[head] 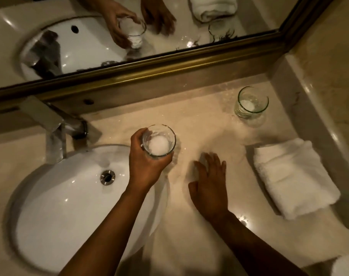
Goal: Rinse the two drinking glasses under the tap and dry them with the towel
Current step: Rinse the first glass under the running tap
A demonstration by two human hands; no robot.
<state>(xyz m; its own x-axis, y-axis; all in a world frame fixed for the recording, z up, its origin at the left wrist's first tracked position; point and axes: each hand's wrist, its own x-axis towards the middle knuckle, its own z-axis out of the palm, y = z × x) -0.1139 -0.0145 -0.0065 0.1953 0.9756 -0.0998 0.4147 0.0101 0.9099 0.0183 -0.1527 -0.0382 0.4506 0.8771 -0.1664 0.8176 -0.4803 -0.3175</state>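
One drinking glass (pixel 159 140) is being held by the left hand (pixel 144 162) beside the sink (pixel 50 206). The right hand (pixel 208 182) is being kept flat, empty. The second glass (pixel 250 104) near the back edge and the folded towel (pixel 293 176) are waiting, so most work seems left.

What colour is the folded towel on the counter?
White: the folded towel shows plainly in the head view, right of the sink.
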